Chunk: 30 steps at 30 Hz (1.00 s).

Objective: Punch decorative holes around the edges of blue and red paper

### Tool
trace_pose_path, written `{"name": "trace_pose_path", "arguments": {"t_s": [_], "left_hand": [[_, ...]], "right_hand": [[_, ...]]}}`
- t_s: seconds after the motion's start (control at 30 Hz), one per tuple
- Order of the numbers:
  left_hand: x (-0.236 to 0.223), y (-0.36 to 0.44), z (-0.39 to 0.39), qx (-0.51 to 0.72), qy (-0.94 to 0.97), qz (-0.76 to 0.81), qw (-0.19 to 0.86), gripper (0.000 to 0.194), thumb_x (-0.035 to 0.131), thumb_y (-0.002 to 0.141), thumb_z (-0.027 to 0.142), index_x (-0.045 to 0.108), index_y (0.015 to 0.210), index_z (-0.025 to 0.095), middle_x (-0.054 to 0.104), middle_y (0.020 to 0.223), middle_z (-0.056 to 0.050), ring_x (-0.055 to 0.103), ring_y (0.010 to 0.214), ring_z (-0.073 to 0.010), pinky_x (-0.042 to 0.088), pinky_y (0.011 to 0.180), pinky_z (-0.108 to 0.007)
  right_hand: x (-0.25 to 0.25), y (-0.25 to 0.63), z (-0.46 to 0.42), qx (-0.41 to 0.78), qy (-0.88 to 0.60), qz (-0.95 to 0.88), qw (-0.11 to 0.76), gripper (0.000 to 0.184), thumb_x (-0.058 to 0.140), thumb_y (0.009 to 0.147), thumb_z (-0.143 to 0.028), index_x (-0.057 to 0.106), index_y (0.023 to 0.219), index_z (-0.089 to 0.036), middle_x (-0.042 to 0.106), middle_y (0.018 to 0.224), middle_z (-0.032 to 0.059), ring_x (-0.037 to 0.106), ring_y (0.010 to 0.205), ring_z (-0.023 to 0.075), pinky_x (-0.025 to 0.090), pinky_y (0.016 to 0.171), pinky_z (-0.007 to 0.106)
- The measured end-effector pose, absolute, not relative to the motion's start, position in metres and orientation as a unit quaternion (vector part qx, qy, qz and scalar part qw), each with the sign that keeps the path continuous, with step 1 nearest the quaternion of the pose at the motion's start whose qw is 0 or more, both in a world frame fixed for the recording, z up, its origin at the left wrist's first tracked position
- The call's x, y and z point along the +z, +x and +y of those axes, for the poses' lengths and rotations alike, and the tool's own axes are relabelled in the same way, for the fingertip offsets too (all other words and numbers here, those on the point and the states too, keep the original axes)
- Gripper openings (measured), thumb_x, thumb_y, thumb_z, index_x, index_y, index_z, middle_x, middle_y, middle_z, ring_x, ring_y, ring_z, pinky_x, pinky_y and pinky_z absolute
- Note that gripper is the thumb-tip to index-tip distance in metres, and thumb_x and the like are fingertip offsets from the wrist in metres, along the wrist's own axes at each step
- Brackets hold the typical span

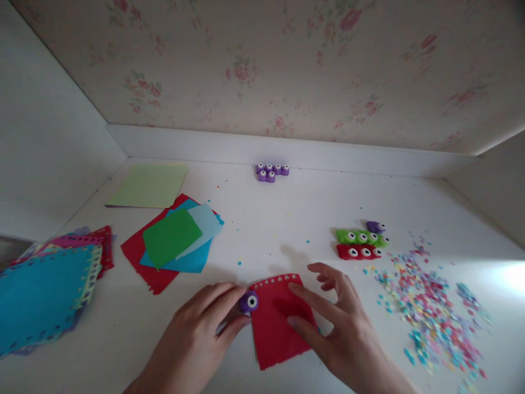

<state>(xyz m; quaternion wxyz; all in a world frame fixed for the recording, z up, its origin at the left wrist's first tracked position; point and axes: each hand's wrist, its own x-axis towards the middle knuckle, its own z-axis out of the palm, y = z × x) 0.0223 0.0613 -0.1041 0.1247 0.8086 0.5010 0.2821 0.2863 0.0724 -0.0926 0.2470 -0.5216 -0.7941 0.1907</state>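
A small purple craft punch (249,301) with a star on its white button is gripped by my left hand (209,317), at the upper left edge of a red paper sheet (279,328). Punched holes run along the sheet's top edge. My right hand (332,312) has its fingers spread, with the index finger and thumb resting on the red sheet's right part. Whether the paper's edge sits inside the punch's slot I cannot tell.
Several purple punches (270,172) stand near the wall. Green punches (361,237), red punches (356,251) and one purple punch (375,226) lie right, beside scattered confetti (430,312). Left are coloured sheets (172,235), pale green paper (147,186) and a hole-edged paper stack (45,295).
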Motion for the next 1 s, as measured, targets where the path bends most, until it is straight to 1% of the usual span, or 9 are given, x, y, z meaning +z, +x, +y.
{"name": "trace_pose_path", "arguments": {"t_s": [0.03,0.1,0.17,0.23,0.4,0.63,0.8,0.9,1.0], "left_hand": [[-0.103,0.022,0.061,0.280,0.808,0.503,0.125,0.027,0.054,0.100,0.037,0.062,0.120,0.020,0.072,0.108,-0.007,0.071,0.094,-0.0202,0.062,0.082,-0.033],[-0.102,0.022,0.061,0.275,0.810,0.503,0.122,0.025,0.053,0.100,0.034,0.063,0.118,0.021,0.072,0.105,-0.006,0.071,0.092,-0.0206,0.062,0.080,-0.035],[-0.102,0.022,0.061,0.271,0.813,0.502,0.120,0.024,0.053,0.100,0.032,0.064,0.118,0.020,0.072,0.104,-0.006,0.070,0.091,-0.0208,0.062,0.079,-0.035],[-0.101,0.022,0.062,0.270,0.814,0.500,0.123,0.023,0.054,0.100,0.030,0.064,0.118,0.021,0.072,0.103,-0.006,0.070,0.090,-0.0206,0.062,0.078,-0.034],[-0.101,0.023,0.063,0.272,0.811,0.501,0.131,0.021,0.054,0.100,0.028,0.064,0.117,0.022,0.072,0.101,-0.005,0.070,0.088,-0.0200,0.062,0.076,-0.033],[-0.102,0.021,0.063,0.270,0.812,0.498,0.141,0.021,0.055,0.098,0.025,0.063,0.117,0.023,0.072,0.100,-0.004,0.069,0.089,-0.0185,0.060,0.078,-0.030],[-0.099,0.022,0.063,0.266,0.794,0.518,0.176,0.034,0.062,0.094,0.033,0.057,0.126,0.023,0.069,0.113,-0.005,0.067,0.100,-0.0203,0.059,0.084,-0.031],[-0.095,0.032,0.068,0.269,0.767,0.543,0.213,0.024,0.059,0.096,0.035,0.061,0.118,0.025,0.069,0.108,-0.004,0.066,0.098,-0.0200,0.058,0.083,-0.033],[-0.093,0.043,0.074,0.265,0.746,0.563,0.237,0.017,0.055,0.097,0.036,0.066,0.105,0.026,0.069,0.099,-0.003,0.064,0.093,-0.0217,0.054,0.082,-0.038]], "right_hand": [[-0.094,0.287,0.073,0.170,-0.503,-0.816,0.229,0.037,0.068,0.088,-0.036,0.067,0.125,-0.036,0.050,0.141,0.0111,0.056,0.117,0.0365,0.057,0.089,0.055],[-0.096,0.287,0.076,0.147,-0.454,-0.860,0.183,0.042,0.066,0.090,-0.032,0.062,0.132,-0.034,0.051,0.145,0.0089,0.050,0.129,0.0361,0.050,0.101,0.059],[-0.097,0.286,0.078,0.135,-0.414,-0.888,0.144,0.042,0.063,0.093,-0.030,0.060,0.135,-0.031,0.055,0.144,0.0072,0.049,0.132,0.0334,0.040,0.111,0.062],[-0.097,0.286,0.080,0.129,-0.398,-0.900,0.121,0.041,0.061,0.094,-0.031,0.060,0.135,-0.029,0.056,0.143,0.0061,0.049,0.133,0.0317,0.035,0.114,0.061],[-0.098,0.287,0.082,0.103,-0.394,-0.906,0.117,0.039,0.061,0.094,-0.035,0.061,0.133,-0.031,0.054,0.146,0.0032,0.048,0.135,0.0312,0.037,0.113,0.060],[-0.100,0.287,0.083,0.092,-0.389,-0.909,0.120,0.038,0.061,0.094,-0.036,0.062,0.132,-0.031,0.055,0.145,0.0032,0.049,0.134,0.0310,0.039,0.112,0.060],[-0.099,0.286,0.082,0.113,-0.399,-0.903,0.115,0.039,0.061,0.094,-0.037,0.061,0.133,-0.033,0.053,0.146,0.0017,0.046,0.136,0.0300,0.035,0.115,0.059],[-0.097,0.286,0.081,0.128,-0.405,-0.898,0.113,0.038,0.060,0.095,-0.036,0.061,0.132,-0.033,0.053,0.146,0.0018,0.045,0.137,0.0294,0.033,0.116,0.059],[-0.094,0.285,0.081,0.143,-0.410,-0.894,0.112,0.037,0.061,0.094,-0.035,0.061,0.131,-0.032,0.054,0.145,0.0024,0.046,0.136,0.0294,0.032,0.116,0.059]]}}
